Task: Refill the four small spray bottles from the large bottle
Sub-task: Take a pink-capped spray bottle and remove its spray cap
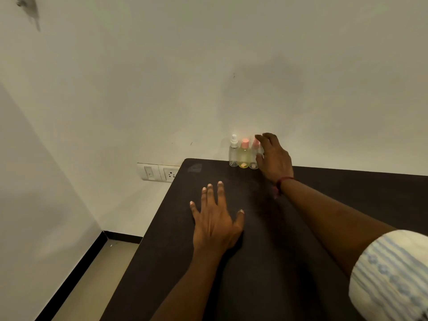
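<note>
Starting out, we reckon: our left hand (pixel 215 225) lies flat on bench (pixel 335 195), right hand (pixel 274 158) at small bottles (pixel 243 155) by far edge, grip unclear; large btl unseen.

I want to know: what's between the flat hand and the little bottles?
Only bare dark table, in the head view, between left hand and bottles.

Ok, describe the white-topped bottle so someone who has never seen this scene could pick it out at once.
Find the dark table and follow its far edge to the wall, where a short row of small bottles stands. Take the leftmost bottle, the one farthest from the right hand. It alone is clear with a white spray top; its neighbours have pink caps.
</note>
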